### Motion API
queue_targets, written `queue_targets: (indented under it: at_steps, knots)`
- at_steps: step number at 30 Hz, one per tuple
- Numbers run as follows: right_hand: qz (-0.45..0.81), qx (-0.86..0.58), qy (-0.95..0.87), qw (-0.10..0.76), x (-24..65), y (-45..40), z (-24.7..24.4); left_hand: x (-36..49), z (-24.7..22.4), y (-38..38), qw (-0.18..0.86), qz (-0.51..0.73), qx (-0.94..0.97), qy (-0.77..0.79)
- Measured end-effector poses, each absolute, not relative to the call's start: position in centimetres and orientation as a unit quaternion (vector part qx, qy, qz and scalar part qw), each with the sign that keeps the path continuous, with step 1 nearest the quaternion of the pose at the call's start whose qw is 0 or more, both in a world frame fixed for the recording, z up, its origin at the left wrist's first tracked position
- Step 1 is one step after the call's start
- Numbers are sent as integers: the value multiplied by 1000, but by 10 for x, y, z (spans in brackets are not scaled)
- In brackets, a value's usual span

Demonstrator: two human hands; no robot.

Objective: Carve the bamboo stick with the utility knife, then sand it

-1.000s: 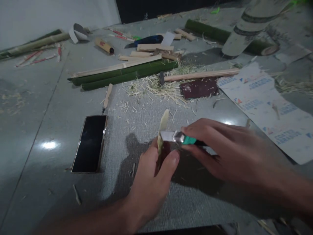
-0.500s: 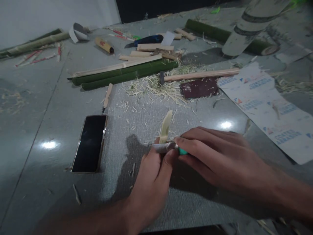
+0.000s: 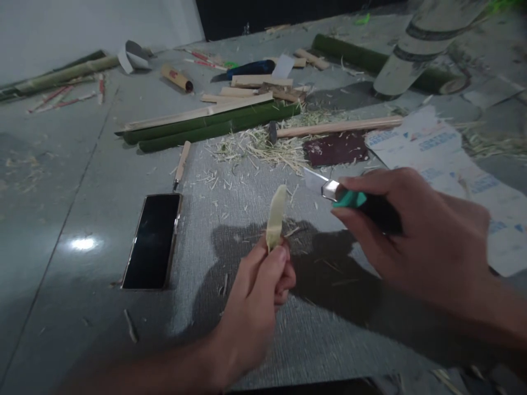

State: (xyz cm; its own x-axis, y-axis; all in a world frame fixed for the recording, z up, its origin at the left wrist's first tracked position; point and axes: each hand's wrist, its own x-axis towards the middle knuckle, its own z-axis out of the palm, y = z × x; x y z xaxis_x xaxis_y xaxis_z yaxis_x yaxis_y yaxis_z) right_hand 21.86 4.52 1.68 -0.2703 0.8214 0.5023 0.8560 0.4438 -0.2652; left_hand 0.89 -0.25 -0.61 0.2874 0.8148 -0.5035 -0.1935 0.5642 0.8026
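A pale, blade-shaped sliver of bamboo (image 3: 276, 214) stands up from my left hand (image 3: 259, 296), its lower end pinched between thumb and fingers. My right hand (image 3: 420, 236) is closed around a utility knife (image 3: 349, 198) with a green and black handle. The knife's bare blade points to the left, up and to the right of the sliver and apart from it. Shadows of both hands fall on the grey textured work surface (image 3: 197, 329).
A phone (image 3: 151, 241) lies at left, beside a wooden-handled carving tool (image 3: 181, 164). Farther back are split green bamboo lengths (image 3: 218, 123), a hammer (image 3: 337, 127), shavings (image 3: 263, 144), a dark red sheet (image 3: 335, 149) and printed abrasive paper (image 3: 436, 148). A bamboo tube (image 3: 405, 66) stands at the back right.
My right hand has moved up and to the right with the utility knife, away from the bamboo sliver. My left hand keeps its pinch on the sliver in nearly the same place.
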Motion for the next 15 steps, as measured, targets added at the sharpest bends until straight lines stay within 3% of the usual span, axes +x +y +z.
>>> queue_targets:
  at_steps: [15]
  knots:
    - [59, -494, -822, 279, 218, 48, 16, 7, -5, 6, 761, 363, 283, 458]
